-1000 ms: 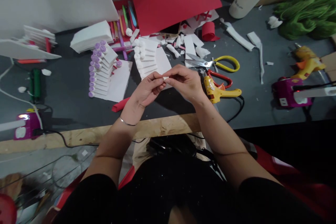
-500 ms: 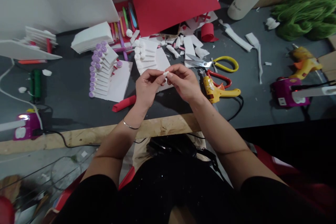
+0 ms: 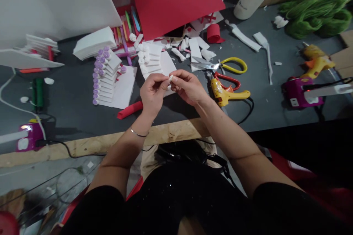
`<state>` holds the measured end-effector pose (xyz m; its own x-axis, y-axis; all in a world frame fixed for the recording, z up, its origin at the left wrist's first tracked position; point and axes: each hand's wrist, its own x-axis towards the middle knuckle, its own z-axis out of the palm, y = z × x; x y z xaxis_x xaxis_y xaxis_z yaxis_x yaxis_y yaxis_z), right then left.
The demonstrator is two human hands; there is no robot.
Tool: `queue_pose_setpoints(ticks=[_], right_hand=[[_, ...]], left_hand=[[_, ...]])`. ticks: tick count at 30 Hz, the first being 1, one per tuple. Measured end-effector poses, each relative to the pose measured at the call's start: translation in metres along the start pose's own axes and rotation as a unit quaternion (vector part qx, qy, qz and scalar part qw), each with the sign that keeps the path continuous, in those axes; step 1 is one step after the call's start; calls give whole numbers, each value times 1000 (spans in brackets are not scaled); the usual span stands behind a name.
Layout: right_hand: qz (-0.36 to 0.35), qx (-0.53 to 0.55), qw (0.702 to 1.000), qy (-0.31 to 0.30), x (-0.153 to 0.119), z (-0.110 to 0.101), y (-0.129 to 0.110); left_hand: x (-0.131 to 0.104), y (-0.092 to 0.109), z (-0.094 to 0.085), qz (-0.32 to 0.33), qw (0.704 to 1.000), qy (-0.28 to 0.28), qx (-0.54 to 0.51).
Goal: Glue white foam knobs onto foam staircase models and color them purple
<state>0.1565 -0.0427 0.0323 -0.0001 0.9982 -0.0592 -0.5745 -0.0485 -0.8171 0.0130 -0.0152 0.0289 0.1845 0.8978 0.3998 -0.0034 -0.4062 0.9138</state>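
My left hand (image 3: pixel 153 91) and my right hand (image 3: pixel 189 86) meet over the dark table, fingertips pinching a small white piece (image 3: pixel 171 77) between them. Just behind them, white rolled pieces (image 3: pixel 149 58) stand in rows on white card. Left of these, purple-tipped white rolls (image 3: pixel 103 77) lie fanned on another white sheet (image 3: pixel 125 86). A red roll (image 3: pixel 130 109) is beside my left wrist. To the right of my right hand are a yellow glue gun (image 3: pixel 227 94), red-handled pliers (image 3: pixel 233 82) and scissors with yellow handles (image 3: pixel 234 65).
Red sheet (image 3: pixel 176 9), white stack (image 3: pixel 95 42) and coloured sticks (image 3: pixel 128 25) are at the back. A bottle (image 3: pixel 245 3), green yarn (image 3: pixel 317 11), second glue gun (image 3: pixel 317 60) and purple power block (image 3: pixel 300 93) are at right. Another purple block (image 3: pixel 29 136) is at left.
The view has shifted slightly, so the table's right-hand items appear a little further left. Both hands still pinch the small white piece, with fingers slightly repositioned.
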Motion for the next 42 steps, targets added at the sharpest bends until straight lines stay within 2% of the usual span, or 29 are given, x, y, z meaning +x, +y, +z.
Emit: queue_pose_setpoints(ticks=[7, 11, 15, 26, 29, 34, 39, 42], right_hand=[[44, -1, 996, -81, -3, -9, -9], [44, 8, 995, -85, -3, -12, -9], [45, 15, 996, -72, -1, -11, -7], [29, 4, 999, -17, 2, -3, -4], [13, -13, 1000, -6, 4, -4, -5], [-12, -72, 997, 1, 3, -4, -7], [-4, -74, 997, 26, 3, -4, -3], [-4, -99, 995, 24, 6, -2, -1]], left_hand=[[13, -5, -12, -63, 989, -114, -75], [13, 1, -14, -59, 984, -157, -57], [11, 5, -13, -39, 989, -137, -47], [6, 3, -7, -60, 996, -72, -13], [7, 4, -8, -32, 997, -50, 44], [6, 7, -13, 39, 983, -51, 172], [4, 7, -14, 75, 973, -64, 206], [6, 6, -15, 74, 973, -50, 214]])
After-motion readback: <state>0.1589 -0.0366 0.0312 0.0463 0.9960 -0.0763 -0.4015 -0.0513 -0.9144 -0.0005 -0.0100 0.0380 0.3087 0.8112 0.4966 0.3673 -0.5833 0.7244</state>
